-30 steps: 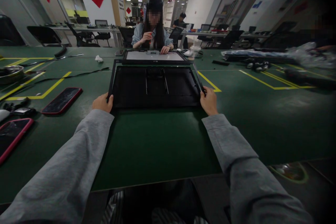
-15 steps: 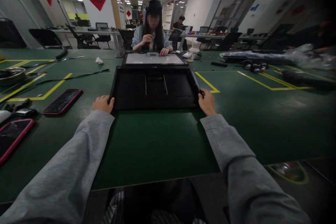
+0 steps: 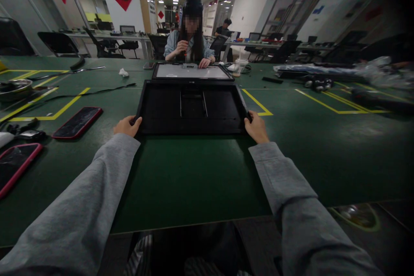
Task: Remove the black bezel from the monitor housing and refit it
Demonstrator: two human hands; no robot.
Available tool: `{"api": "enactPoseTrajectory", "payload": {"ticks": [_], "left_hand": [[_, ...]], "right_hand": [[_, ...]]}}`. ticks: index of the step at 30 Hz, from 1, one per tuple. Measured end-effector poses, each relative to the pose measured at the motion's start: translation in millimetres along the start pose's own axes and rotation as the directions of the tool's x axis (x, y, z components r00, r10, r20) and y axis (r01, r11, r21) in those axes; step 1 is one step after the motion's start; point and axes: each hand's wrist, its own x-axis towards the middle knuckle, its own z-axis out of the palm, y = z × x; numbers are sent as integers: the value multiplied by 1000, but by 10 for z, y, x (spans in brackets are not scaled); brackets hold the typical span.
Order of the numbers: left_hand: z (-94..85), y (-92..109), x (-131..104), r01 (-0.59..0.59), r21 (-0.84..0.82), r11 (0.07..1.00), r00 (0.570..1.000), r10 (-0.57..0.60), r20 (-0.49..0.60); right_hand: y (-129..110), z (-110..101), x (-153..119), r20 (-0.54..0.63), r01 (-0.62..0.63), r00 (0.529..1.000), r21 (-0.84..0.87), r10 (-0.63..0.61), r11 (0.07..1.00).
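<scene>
1. Casing (image 3: 161,103), one in number, is held between two hands over one green table (image 3: 194,181); it is spread from the left fingers across to the right fingers, mostly beyond them.
2. By the left hand (image 3: 127,127) the casing's left edge is gripped near the closer corner; the fingers are curled in, and the narrow gap to the thumb is filled by that edge.
3. By the right hand (image 3: 256,127) the right edge is pinched likewise, thumb and fingers being drawn close about it.
4. Two red-rimmed phones (image 3: 77,123) are laid left of the left fingers, one about level with them, one nearer.
5. One metal bowl (image 3: 14,93) is set well to their left; one crumpled white tissue (image 3: 123,72) is left beyond them.
6. Beyond both sets of fingers, just past the casing, one grey panel (image 3: 168,72) is attended by one co-worker (image 3: 173,47).
7. The casing is seen as black, oblong and shallow, with a raised rim, two thin parallel bars mid-width, and one small pale mark on the far rim.
</scene>
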Motion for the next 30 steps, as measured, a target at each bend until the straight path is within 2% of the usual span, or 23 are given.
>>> {"api": "enactPoseTrajectory", "payload": {"ticks": [4, 10, 14, 23, 30], "left_hand": [[38, -68, 61, 10, -90, 996, 999, -12, -32], [-10, -85, 82, 83, -103, 991, 995, -89, -55], [-29, -54, 60, 107, -93, 990, 992, -112, -54], [-14, -56, 42, 91, -86, 992, 994, -96, -60], [-42, -8, 15, 87, -59, 994, 995, -90, -51]], "right_hand": [[6, 42, 10, 59, 15, 998, 15, -16, 1000], [-69, 114, -16, 162, 37, 986, 66, -47, 997], [-111, 126, -39, 145, 44, 988, 83, -56, 996], [-152, 92, -80, 80, -34, 996, 51, 30, 998], [-181, 75, -64, 68, -5, 998, 63, 1, 998]]}}
